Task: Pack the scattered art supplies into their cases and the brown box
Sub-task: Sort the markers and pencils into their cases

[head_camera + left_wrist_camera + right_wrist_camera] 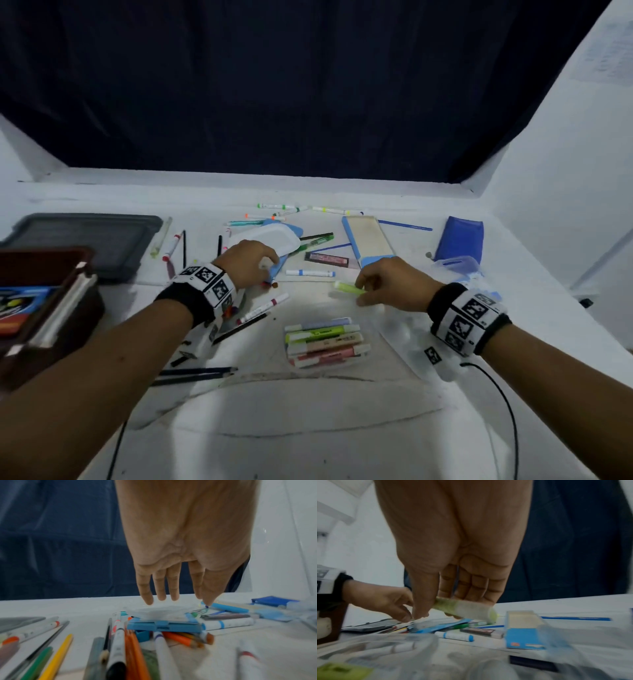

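My left hand [251, 262] hovers over a blue pencil case [277, 265] with a translucent lid [159, 612]. Its fingers [160, 588] point down almost straight, tips at the lid, holding nothing. My right hand [368, 287] pinches a light green highlighter [349, 288] between thumb and fingers, just above the table; the wrist view shows the highlighter [465, 608] lying across the fingers. A clear pack of pastel highlighters [325, 341] lies in front of me. The brown box [44, 301] stands open at the left edge. Markers and pencils [118, 649] lie scattered around the blue case.
A grey tray [92, 240] sits behind the brown box. An open blue and cream case [368, 240], a dark eraser pack [327, 257], a blue pouch [459, 240] and a clear plastic tub [455, 267] lie to the right. More markers [291, 209] lie at the back.
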